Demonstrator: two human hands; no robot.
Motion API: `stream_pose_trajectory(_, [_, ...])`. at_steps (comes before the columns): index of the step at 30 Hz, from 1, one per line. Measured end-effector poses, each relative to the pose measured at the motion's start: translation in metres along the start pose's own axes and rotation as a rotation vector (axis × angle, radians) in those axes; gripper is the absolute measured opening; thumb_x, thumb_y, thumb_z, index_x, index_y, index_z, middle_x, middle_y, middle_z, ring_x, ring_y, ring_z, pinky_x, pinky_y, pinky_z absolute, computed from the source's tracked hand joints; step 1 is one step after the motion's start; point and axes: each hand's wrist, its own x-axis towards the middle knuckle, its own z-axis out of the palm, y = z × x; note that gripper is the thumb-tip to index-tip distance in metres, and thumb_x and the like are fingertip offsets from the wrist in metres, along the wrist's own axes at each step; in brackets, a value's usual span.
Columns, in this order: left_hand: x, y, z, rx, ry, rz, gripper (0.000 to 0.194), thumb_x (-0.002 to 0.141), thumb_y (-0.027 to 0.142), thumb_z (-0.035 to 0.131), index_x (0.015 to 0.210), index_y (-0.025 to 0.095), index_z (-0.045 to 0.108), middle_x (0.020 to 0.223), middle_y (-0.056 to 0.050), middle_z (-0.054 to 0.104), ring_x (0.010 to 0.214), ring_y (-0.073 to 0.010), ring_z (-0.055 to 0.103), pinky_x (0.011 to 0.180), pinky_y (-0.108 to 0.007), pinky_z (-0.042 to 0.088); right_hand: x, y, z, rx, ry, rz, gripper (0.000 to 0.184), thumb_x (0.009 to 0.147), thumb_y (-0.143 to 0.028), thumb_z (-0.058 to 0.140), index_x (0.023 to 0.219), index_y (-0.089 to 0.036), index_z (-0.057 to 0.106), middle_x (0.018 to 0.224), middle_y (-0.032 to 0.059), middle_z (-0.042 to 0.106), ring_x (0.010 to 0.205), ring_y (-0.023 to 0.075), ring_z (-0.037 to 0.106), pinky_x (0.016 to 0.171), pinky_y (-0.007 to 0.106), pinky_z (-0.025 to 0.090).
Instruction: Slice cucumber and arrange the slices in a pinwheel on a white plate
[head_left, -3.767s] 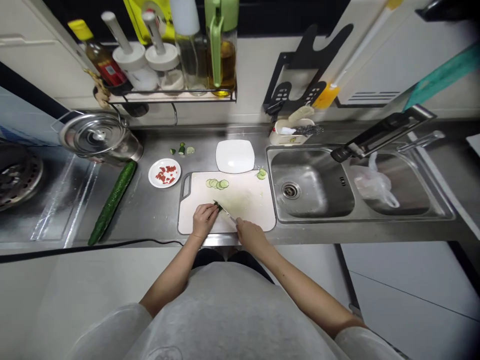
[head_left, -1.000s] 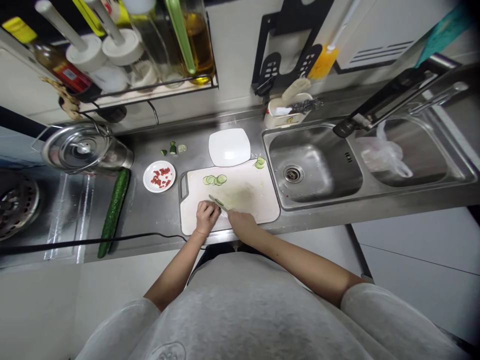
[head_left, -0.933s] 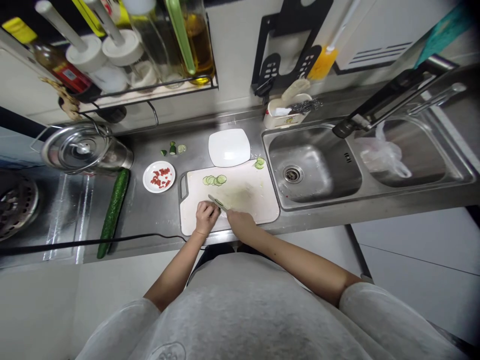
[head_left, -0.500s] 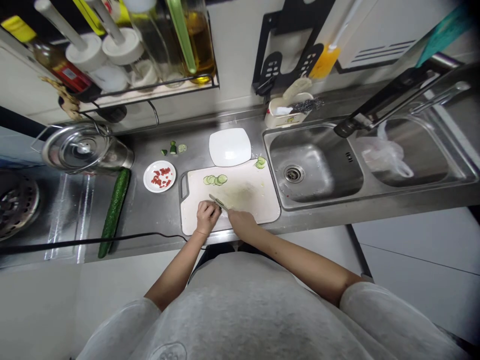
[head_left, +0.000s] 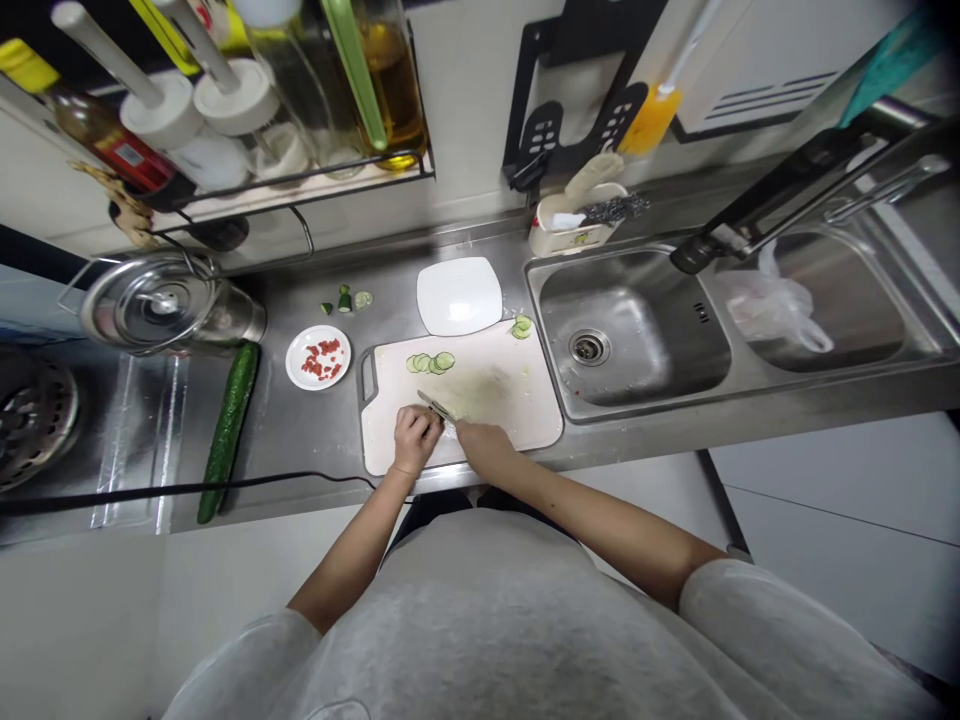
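Note:
My right hand [head_left: 486, 446] is wrapped round the handle of a knife [head_left: 435, 404], whose blade points up and left over the white cutting board [head_left: 525, 420]. Right beside the blade, my left hand [head_left: 417, 436] is closed, its fingers curled on a small piece that they mostly hide. Small white bits lie under the knife near both hands. Above the hands, a row of cucumber slices [head_left: 430, 362] lies on the board. More cucumber slices [head_left: 521, 327] sit at its top right corner.
A white square plate [head_left: 459, 295] touches the board's back edge. To the left are a round plate [head_left: 318, 380] with red pieces, cucumber ends [head_left: 345, 299], a whole cucumber [head_left: 228, 435], a black cord [head_left: 285, 476] and a steel pot [head_left: 161, 305]. A double sink [head_left: 630, 330] lies right.
Both hands and the knife stay almost in place on the board. The view has shifted very slightly; the plates, cucumber and slices lie as before.

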Motion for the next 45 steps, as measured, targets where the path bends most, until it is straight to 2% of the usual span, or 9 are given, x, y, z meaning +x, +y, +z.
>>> stream_pose_trajectory(12, [-0.001,0.0,-0.001,-0.013,-0.031,-0.029,0.009,0.085,0.021,0.057,0.077,0.021,0.061,0.076,-0.003,0.057,0.079,-0.0161,0.054,0.075,-0.034,0.046,0.003,0.0,0.01,-0.002,0.018,0.025,0.027,0.09,-0.006,0.034,0.106,-0.012,0.055,0.09,0.0123,0.068,0.087,0.0209,0.068,0.071,0.028,0.048])
stream_pose_trajectory(19, [0.0,0.009,-0.007,-0.004,-0.051,-0.072,0.009,0.087,0.023,0.054,0.088,0.021,0.063,0.082,-0.005,0.061,0.083,-0.0169,0.055,0.078,-0.033,0.046,-0.004,0.007,-0.002,-0.075,-0.009,0.038,0.028,0.09,-0.008,0.036,0.112,-0.014,0.052,0.094,0.0111,0.066,0.091,0.0209,0.065,0.071,0.028,0.047])
stream_pose_trajectory(21, [0.0,0.014,-0.01,-0.022,-0.046,-0.107,0.012,0.088,0.024,0.052,0.095,0.021,0.062,0.086,-0.005,0.061,0.086,-0.0174,0.055,0.079,-0.033,0.046,-0.008,0.013,-0.008,-0.128,0.019,0.062,0.031,0.092,-0.011,0.032,0.116,-0.017,0.051,0.099,0.0114,0.064,0.089,0.0207,0.065,0.069,0.029,0.045])
stream_pose_trajectory(26, [0.007,0.032,-0.022,0.026,0.071,-0.174,0.034,0.087,0.033,0.056,0.118,0.02,0.055,0.11,-0.012,0.056,0.106,-0.0232,0.051,0.091,-0.039,0.043,-0.02,0.034,-0.022,-0.296,0.18,0.126,0.038,0.096,-0.017,0.028,0.129,-0.022,0.046,0.109,0.0126,0.057,0.086,0.019,0.061,0.071,0.03,0.04])
stream_pose_trajectory(29, [0.02,0.044,-0.028,0.071,-0.019,-0.116,0.042,0.086,0.038,0.057,0.125,0.024,0.053,0.119,-0.012,0.053,0.113,-0.0257,0.047,0.095,-0.043,0.039,-0.027,0.045,-0.025,-0.349,0.28,0.093,0.041,0.097,-0.02,0.03,0.135,-0.025,0.043,0.113,0.0125,0.055,0.089,0.0194,0.056,0.074,0.031,0.035])
stream_pose_trajectory(31, [0.03,0.05,-0.029,0.091,-0.102,-0.059,0.042,0.085,0.041,0.057,0.124,0.027,0.054,0.122,-0.012,0.053,0.116,-0.0271,0.046,0.097,-0.045,0.037,-0.03,0.051,-0.026,-0.367,0.327,0.074,0.041,0.097,-0.022,0.031,0.136,-0.026,0.043,0.116,0.0121,0.054,0.089,0.0191,0.053,0.075,0.031,0.033])
stream_pose_trajectory(34, [0.042,0.055,-0.029,0.107,-0.155,0.024,0.036,0.084,0.041,0.059,0.118,0.029,0.059,0.124,-0.011,0.053,0.119,-0.029,0.043,0.097,-0.047,0.035,-0.034,0.054,-0.027,-0.39,0.365,0.064,0.04,0.097,-0.023,0.031,0.135,-0.026,0.045,0.116,0.0113,0.054,0.086,0.0186,0.051,0.075,0.031,0.031])
stream_pose_trajectory(41, [0.041,0.056,-0.025,0.088,-0.162,0.13,0.014,0.086,0.031,0.058,0.096,0.028,0.066,0.11,-0.006,0.062,0.114,-0.0246,0.049,0.094,-0.043,0.036,-0.037,0.055,-0.025,-0.431,0.381,0.085,0.039,0.097,-0.023,0.031,0.132,-0.026,0.047,0.113,0.011,0.055,0.085,0.0182,0.052,0.074,0.031,0.032])
stream_pose_trajectory(45, [0.035,0.057,-0.017,0.022,-0.153,0.099,0.013,0.089,0.026,0.053,0.091,0.027,0.066,0.098,-0.005,0.066,0.104,-0.0205,0.055,0.089,-0.04,0.037,-0.039,0.059,-0.021,-0.415,0.347,0.142,0.039,0.096,-0.022,0.035,0.132,-0.026,0.048,0.113,0.0111,0.055,0.086,0.0179,0.054,0.075,0.03,0.034])
